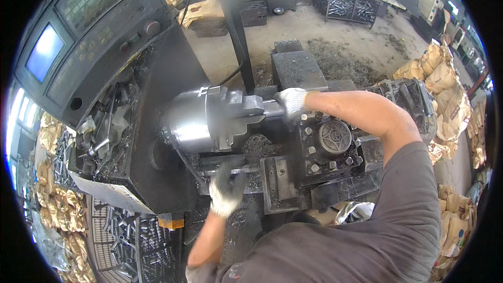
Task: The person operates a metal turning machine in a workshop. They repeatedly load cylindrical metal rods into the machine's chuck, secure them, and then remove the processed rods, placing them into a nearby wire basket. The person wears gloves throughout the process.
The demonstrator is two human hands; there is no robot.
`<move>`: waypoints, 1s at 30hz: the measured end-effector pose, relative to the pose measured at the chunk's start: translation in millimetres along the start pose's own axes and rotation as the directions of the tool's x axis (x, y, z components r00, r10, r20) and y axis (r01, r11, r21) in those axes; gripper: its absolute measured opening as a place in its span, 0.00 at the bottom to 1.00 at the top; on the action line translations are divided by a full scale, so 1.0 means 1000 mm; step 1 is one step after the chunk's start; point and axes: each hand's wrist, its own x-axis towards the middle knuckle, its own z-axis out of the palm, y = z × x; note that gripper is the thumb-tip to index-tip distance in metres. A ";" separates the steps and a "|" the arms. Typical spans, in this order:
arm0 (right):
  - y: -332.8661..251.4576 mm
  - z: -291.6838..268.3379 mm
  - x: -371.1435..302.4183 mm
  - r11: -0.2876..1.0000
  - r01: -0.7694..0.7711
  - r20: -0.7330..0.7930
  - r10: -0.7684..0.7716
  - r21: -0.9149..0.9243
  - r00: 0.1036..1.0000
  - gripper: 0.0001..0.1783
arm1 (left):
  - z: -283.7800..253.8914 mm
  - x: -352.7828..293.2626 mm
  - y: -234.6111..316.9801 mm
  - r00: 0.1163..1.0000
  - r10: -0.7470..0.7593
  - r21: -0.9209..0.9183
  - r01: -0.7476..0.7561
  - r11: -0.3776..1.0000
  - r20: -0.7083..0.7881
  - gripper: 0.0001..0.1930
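A lathe chuck (196, 120), a shiny steel drum with stepped jaws (252, 105), sits left of centre. From the jaws a short metal cylinder (272, 109) points right. My right hand (293, 103), in a white work glove, is closed around its outer end. My left hand (226, 193), gloved in white with dark-stained fingers, hangs below the chuck, in front of the lathe bed. Its fingers are somewhat blurred but stretched up and apart, with nothing seen in them. Just below my right hand stands the bolted tool post (334, 137).
The control panel with a lit screen (46, 52) rises at left, above a ledge of tools (102, 144) and metal chips. A crate of metal tubes (123, 236) stands lower left. Brown sacks (443, 89) are piled at right. A wire-sided bin (346, 2) stands at the back.
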 end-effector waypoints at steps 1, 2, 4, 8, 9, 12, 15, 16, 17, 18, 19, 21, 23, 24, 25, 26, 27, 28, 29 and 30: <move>-0.013 0.001 0.009 1.000 0.014 -0.016 -0.014 -0.018 1.000 0.37 | -0.003 -0.044 -0.014 0.962 -0.274 -0.192 0.273 0.943 0.022 0.16; -0.023 0.002 0.016 0.999 0.020 -0.029 -0.021 -0.035 0.999 0.37 | -0.002 -0.085 -0.031 0.853 -0.513 -0.372 0.510 0.776 0.098 0.14; -0.042 -0.026 -0.002 0.994 0.089 -0.014 -0.088 0.067 0.996 0.38 | -0.009 -0.154 -0.075 0.505 -0.863 -0.696 0.614 0.372 -0.016 0.18; -0.017 -0.034 -0.018 0.984 -0.028 0.124 0.050 -0.177 0.991 0.18 | -0.080 -0.246 -0.133 0.284 -0.947 -0.986 0.030 0.162 -0.147 0.24; -0.034 -0.041 -0.023 0.991 -0.123 0.142 0.130 -0.059 0.981 0.19 | -0.099 -0.258 -0.142 0.236 -0.958 -0.985 0.029 0.173 -0.161 0.25; -0.029 -0.014 0.008 0.990 -0.034 -0.029 0.038 0.138 0.999 0.23 | -0.124 -0.232 -0.106 0.168 -0.985 -0.995 0.079 0.060 -0.046 0.24; -0.024 -0.004 0.012 0.942 0.173 -0.187 -0.121 0.289 0.975 0.29 | -0.159 -0.287 -0.135 0.405 -0.909 -0.981 0.194 -0.015 0.094 0.17; -0.037 -0.013 -0.004 0.937 0.215 -0.250 -0.146 0.276 0.957 0.33 | -0.158 -0.291 -0.141 0.368 -0.930 -0.974 0.214 0.074 0.010 0.17; -0.036 -0.012 -0.003 0.923 0.284 -0.297 -0.204 0.258 0.933 0.35 | -0.154 -0.294 -0.153 0.332 -0.940 -0.958 0.239 0.159 -0.073 0.16; -0.023 -0.006 -0.002 0.908 0.342 -0.350 -0.248 0.240 0.903 0.37 | -0.150 -0.293 -0.167 0.311 -0.938 -0.931 0.273 0.240 -0.151 0.15; -0.007 0.004 0.002 0.891 0.396 -0.399 -0.288 0.221 0.870 0.39 | -0.141 -0.291 -0.182 0.349 -0.886 -0.796 0.416 0.439 -0.307 0.16; 0.003 0.006 -0.001 1.000 0.002 -0.379 -0.006 -0.010 0.925 0.37 | -0.137 -0.290 -0.189 0.302 -0.857 -0.688 0.511 0.516 -0.418 0.20; -0.059 -0.024 -0.064 0.986 0.001 -0.504 0.083 0.165 0.860 0.30 | -0.140 -0.289 -0.161 0.252 -0.894 -0.760 0.470 0.449 -0.372 0.28; -0.078 -0.027 -0.095 0.934 0.088 -0.551 0.126 0.345 0.825 0.25 | -0.143 -0.294 -0.152 0.240 -0.814 -0.546 0.638 0.543 -0.529 0.29; -0.094 -0.022 -0.122 0.909 0.230 -0.625 0.042 0.347 0.779 0.21 | -0.146 -0.296 -0.147 0.265 -0.697 -0.292 0.767 0.571 -0.666 0.31; -0.109 -0.012 -0.151 0.871 0.361 -0.696 -0.032 0.332 0.717 0.18 | -0.147 -0.296 -0.137 0.324 -0.560 -0.026 0.850 0.526 -0.762 0.32; -0.126 0.003 -0.178 0.854 0.430 -0.738 -0.084 0.293 0.669 0.16 | -0.150 -0.237 -0.061 0.324 -0.589 0.022 0.888 0.460 -0.741 0.29; -0.145 0.019 -0.199 0.821 0.517 -0.775 -0.155 0.244 0.613 0.16 | -0.158 -0.229 -0.055 0.507 -0.355 0.190 0.744 0.641 -0.786 0.27; -0.160 0.038 -0.217 0.790 0.540 -0.758 -0.155 0.290 0.633 0.17 | -0.162 -0.219 -0.051 0.641 -0.086 0.372 0.544 0.752 -0.762 0.25; -0.177 0.055 -0.230 0.760 0.561 -0.733 -0.168 0.330 0.659 0.18 | -0.162 -0.183 -0.038 0.657 0.093 0.390 0.322 0.863 -0.748 0.23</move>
